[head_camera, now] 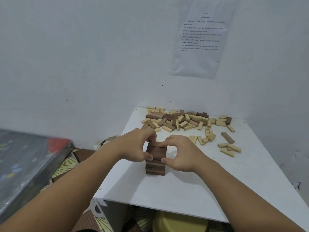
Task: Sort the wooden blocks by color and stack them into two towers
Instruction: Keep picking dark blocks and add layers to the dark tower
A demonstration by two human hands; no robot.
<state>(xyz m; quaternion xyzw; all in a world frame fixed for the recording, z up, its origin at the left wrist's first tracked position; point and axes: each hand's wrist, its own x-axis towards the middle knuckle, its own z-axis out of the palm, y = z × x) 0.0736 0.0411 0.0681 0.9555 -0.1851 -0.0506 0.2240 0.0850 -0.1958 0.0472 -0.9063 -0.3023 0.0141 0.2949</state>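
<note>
A tower of dark brown wooden blocks (155, 166) stands several layers high in the middle of the white table (192, 190). My left hand (133, 144) grips the tower's upper part from the left, fingers curled over the top and thumb on the front. My right hand (180, 153) grips the same upper part from the right, with its thumb and fingers on the blocks. A mixed pile of light and dark blocks (180, 119) lies at the back of the table. A few light blocks (229, 149) and one loose brown block (227, 137) lie at the right.
White walls close the table in behind and on the right, with a printed sheet (200, 37) taped up. A dark padded mat (25, 164) leans at the left over a patterned floor. A yellow object (180, 221) sits under the table's front edge.
</note>
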